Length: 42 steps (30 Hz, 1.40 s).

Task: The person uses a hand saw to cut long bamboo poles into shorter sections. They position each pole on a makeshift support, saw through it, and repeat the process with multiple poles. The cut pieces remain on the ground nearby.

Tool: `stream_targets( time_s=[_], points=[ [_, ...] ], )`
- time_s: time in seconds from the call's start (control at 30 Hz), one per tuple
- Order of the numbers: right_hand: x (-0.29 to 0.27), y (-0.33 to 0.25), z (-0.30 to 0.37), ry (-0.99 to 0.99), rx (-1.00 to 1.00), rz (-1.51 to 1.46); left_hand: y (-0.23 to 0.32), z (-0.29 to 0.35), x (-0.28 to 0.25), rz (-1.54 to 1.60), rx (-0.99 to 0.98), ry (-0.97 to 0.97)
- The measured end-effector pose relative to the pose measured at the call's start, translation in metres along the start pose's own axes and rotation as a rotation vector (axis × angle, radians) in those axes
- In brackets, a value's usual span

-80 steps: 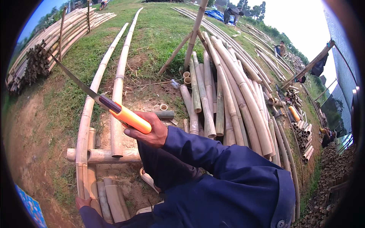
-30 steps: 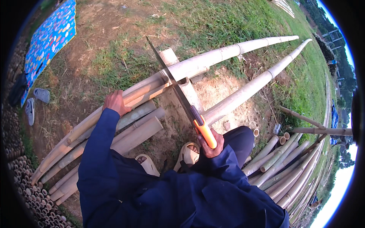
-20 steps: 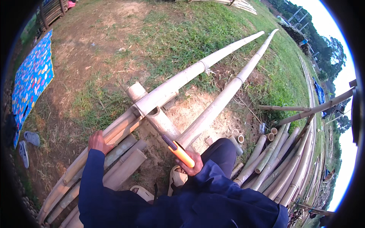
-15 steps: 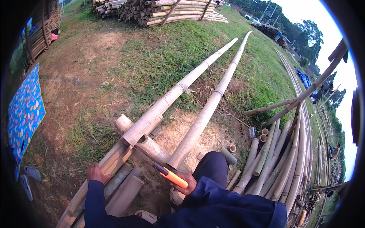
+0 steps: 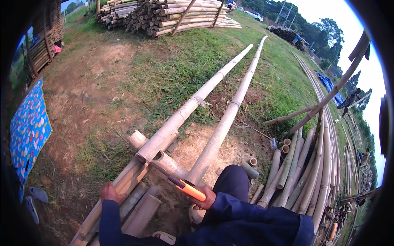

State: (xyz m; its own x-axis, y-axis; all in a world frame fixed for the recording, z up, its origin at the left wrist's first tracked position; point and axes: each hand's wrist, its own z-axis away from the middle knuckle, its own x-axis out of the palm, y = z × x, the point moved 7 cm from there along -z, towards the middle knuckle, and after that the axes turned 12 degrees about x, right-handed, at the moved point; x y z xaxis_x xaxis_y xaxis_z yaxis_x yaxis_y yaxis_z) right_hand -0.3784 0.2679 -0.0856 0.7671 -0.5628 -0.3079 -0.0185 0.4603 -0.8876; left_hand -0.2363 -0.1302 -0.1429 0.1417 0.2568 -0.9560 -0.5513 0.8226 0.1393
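Note:
My left hand (image 5: 112, 193) is closed over a pale bamboo length (image 5: 130, 174) at the lower left. This length meets the lower end of a long bamboo pole (image 5: 180, 117), which lies across a short, thick bamboo crosspiece (image 5: 170, 165). In my right hand (image 5: 208, 197) is a tool with an orange-and-black handle (image 5: 191, 190); I cannot make out its blade or working end. The tool is close to the lower end of a second long bamboo pole (image 5: 221, 131), right of the first. My knee (image 5: 234, 182) is beside the right hand.
Pale sawdust (image 5: 197, 143) covers the ground between the poles. Bamboo offcuts (image 5: 141, 215) lie below my left hand. Many poles (image 5: 295, 172) lean on a wooden support at right. A bamboo stack (image 5: 180, 18) stands far off; a blue patterned cloth (image 5: 28, 135) and sandals (image 5: 37, 199) are left.
The whole view has shifted slightly, with the near things a little lower and further right. Both hands keep their holds.

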Motion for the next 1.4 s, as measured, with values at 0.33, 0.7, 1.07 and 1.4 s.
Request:
stream_targets(
  time_s=[0.33,0.7,1.07,1.4],
  points=[
    [0.009,-0.044,-0.090,0.079,-0.270,-0.040,0.006,-0.006,-0.003,-0.006,0.086,0.095],
    [-0.007,-0.020,-0.003,0.094,-0.017,-0.023,0.008,-0.001,-0.003,0.014,0.057,0.084],
    [-0.014,-0.015,0.048,0.045,0.006,-0.003,0.010,0.007,-0.008,-0.048,0.054,0.064],
    [0.011,-0.034,-0.104,0.010,-0.133,-0.128,0.000,0.003,-0.021,0.014,0.090,0.222]
  ],
)
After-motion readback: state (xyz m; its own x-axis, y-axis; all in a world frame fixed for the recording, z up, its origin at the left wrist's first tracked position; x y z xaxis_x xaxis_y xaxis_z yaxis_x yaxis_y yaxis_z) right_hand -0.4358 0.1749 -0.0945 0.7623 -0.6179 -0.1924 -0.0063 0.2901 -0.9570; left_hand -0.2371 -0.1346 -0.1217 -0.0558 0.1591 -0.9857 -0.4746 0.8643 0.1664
